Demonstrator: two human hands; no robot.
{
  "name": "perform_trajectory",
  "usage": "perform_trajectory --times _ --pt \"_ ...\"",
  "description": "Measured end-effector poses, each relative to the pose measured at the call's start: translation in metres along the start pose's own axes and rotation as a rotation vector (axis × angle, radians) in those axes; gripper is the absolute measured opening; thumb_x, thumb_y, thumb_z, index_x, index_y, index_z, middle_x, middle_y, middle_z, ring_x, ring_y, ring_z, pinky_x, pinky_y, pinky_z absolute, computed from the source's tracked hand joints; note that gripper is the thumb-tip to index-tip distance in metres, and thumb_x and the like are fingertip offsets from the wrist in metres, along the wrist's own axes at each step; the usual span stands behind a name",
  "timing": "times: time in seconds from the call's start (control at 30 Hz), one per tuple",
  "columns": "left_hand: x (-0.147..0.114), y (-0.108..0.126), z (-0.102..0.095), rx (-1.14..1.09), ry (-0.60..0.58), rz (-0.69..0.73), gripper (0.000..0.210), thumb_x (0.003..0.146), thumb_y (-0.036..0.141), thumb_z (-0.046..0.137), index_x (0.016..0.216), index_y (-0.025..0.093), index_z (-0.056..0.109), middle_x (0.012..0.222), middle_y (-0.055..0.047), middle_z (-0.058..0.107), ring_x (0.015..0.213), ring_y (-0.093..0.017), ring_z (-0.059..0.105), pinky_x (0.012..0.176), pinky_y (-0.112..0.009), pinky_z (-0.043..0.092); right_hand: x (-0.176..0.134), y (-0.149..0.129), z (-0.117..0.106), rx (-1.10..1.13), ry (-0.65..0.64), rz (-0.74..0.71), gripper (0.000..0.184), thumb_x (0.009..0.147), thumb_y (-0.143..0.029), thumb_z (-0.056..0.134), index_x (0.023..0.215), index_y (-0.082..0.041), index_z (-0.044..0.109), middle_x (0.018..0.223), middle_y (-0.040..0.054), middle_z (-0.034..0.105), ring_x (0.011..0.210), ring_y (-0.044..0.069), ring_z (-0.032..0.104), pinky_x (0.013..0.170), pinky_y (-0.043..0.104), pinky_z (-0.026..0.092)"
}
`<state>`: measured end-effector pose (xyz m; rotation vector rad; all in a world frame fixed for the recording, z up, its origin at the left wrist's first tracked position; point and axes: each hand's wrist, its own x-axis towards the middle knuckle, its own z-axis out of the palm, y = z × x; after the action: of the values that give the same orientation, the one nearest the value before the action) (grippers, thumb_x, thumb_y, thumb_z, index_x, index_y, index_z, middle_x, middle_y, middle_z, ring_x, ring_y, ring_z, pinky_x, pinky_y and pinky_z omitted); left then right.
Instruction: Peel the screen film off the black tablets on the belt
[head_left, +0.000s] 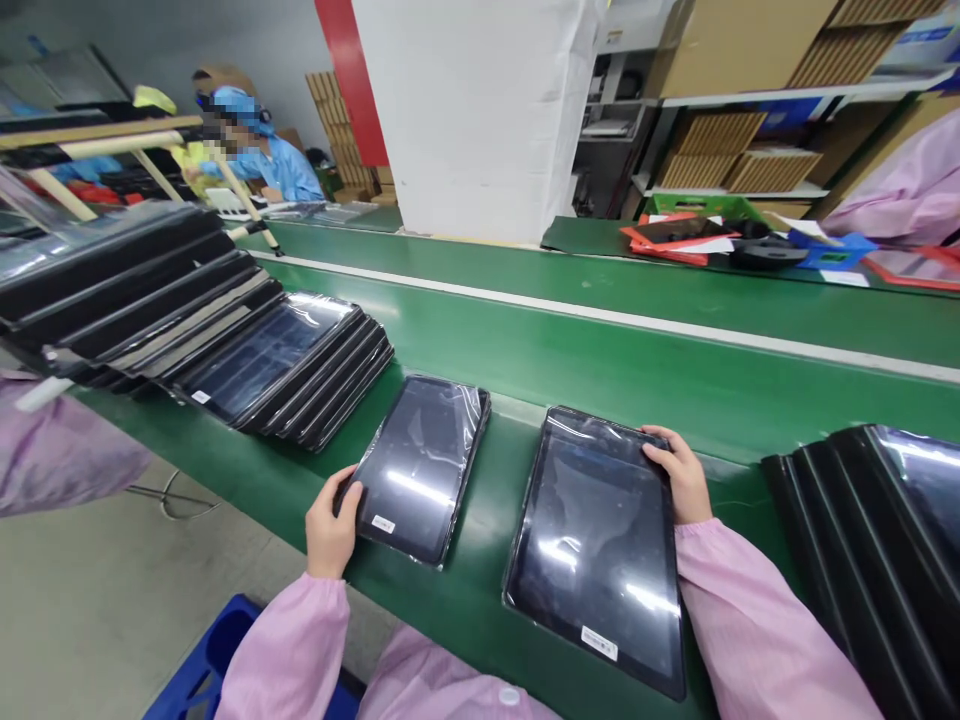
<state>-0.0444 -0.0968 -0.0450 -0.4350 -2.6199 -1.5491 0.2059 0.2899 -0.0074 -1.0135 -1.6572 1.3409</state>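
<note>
Two dark, glossy tablets in clear film lie before me on the green table. My left hand [332, 525] grips the lower left edge of the left tablet [424, 460], thumb on top; something seems to lie beneath this tablet. My right hand [679, 472] holds the upper right edge of the right tablet [596, 540], its thumb on the face and fingers around the side. Each tablet has a small white label near its bottom edge. The undersides and some of my fingertips are hidden.
Fanned stacks of tablets [322, 380] lean at the left, and another stack [840, 540] stands at the right. A white line crosses the green table [600, 370]. Across it are a blue tray [836, 250] and red folders [671, 240]. Co-workers [262, 160] sit beyond.
</note>
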Motion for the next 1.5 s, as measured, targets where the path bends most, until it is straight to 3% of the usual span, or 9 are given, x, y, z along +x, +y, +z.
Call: perform_trajectory --times 0.2,0.43,0.8,0.93,1.03,1.13,1.23,1.37,1.5 --pt "0.025 -0.004 0.000 -0.068 0.038 -0.131 0.037 0.082 0.049 0.050 0.081 0.017 0.068 0.084 -0.006 0.070 0.090 -0.027 0.064 0.084 -0.035 0.047 -0.001 0.001 0.000 -0.007 0.014 0.016 0.028 0.063 -0.037 0.070 0.088 -0.024 0.068 0.090 0.0023 0.070 0.079 0.024 0.061 0.064 0.031 0.047" --pt "0.034 0.008 -0.006 -0.441 -0.315 -0.355 0.071 0.068 0.046 0.078 0.129 0.014 0.061 0.124 -0.011 0.068 0.121 -0.032 0.059 0.105 -0.041 0.045 0.001 0.003 -0.001 0.003 -0.022 0.044 0.027 0.063 -0.036 0.070 0.088 -0.025 0.069 0.095 0.0024 0.071 0.077 0.023 0.063 0.061 0.030 0.048" --pt "-0.009 0.024 0.012 -0.373 -0.338 -0.234 0.065 0.076 0.043 0.075 0.132 0.014 0.060 0.135 -0.011 0.062 0.130 -0.032 0.053 0.115 -0.044 0.037 -0.006 0.013 -0.016 -0.046 -0.128 0.079 0.035 0.066 -0.041 0.071 0.096 -0.025 0.068 0.087 0.0060 0.074 0.059 0.024 0.065 0.048 0.033 0.049" --pt "-0.020 0.032 0.014 -0.343 -0.345 -0.262 0.063 0.077 0.045 0.074 0.131 0.015 0.061 0.136 -0.010 0.062 0.129 -0.031 0.054 0.113 -0.044 0.041 0.002 0.008 -0.030 -0.130 -0.199 0.121 0.039 0.065 -0.043 0.073 0.098 -0.023 0.070 0.093 0.0069 0.075 0.071 0.028 0.069 0.058 0.036 0.053" --pt "-0.019 0.034 0.015 -0.333 -0.368 -0.248 0.063 0.077 0.045 0.073 0.131 0.015 0.061 0.136 -0.010 0.063 0.129 -0.032 0.055 0.111 -0.044 0.044 0.016 -0.016 -0.033 -0.308 -0.279 0.066 0.039 0.059 -0.043 0.077 0.092 -0.023 0.075 0.103 0.0081 0.075 0.092 0.036 0.068 0.078 0.044 0.053" --pt "-0.016 0.035 0.017 -0.314 -0.399 -0.217 0.063 0.077 0.046 0.072 0.131 0.016 0.061 0.135 -0.010 0.063 0.128 -0.032 0.055 0.110 -0.044 0.045 0.025 -0.054 -0.009 -0.640 -0.299 -0.204 0.041 0.072 -0.047 0.066 0.105 -0.025 0.073 0.113 0.0105 0.072 0.109 0.040 0.063 0.096 0.053 0.045" --pt "-0.016 0.033 0.017 -0.294 -0.404 -0.188 0.063 0.081 0.046 0.068 0.136 0.017 0.057 0.140 -0.010 0.059 0.132 -0.031 0.052 0.112 -0.043 0.043 0.025 -0.082 0.045 -0.727 -0.432 -0.392 0.043 0.081 -0.050 0.057 0.114 -0.024 0.070 0.118 0.0098 0.070 0.110 0.036 0.064 0.097 0.050 0.047" --pt "-0.023 0.018 0.009 -0.307 -0.401 -0.117 0.070 0.087 0.047 0.062 0.148 0.020 0.040 0.146 -0.013 0.052 0.136 -0.031 0.048 0.112 -0.045 0.043 0.023 -0.081 0.115 -0.820 -0.625 -0.512 0.037 0.080 -0.048 0.062 0.103 -0.022 0.074 0.104 0.0109 0.074 0.100 0.036 0.067 0.091 0.051 0.051" --pt "-0.026 -0.003 -0.004 -0.223 -0.451 0.159 0.062 0.088 0.053 0.060 0.142 0.024 0.051 0.142 -0.013 0.056 0.135 -0.034 0.048 0.117 -0.056 0.030 0.030 -0.068 0.137 -0.837 -0.650 -0.551 0.032 0.081 -0.048 0.061 0.092 -0.023 0.076 0.096 0.0100 0.075 0.091 0.035 0.069 0.083 0.050 0.052"
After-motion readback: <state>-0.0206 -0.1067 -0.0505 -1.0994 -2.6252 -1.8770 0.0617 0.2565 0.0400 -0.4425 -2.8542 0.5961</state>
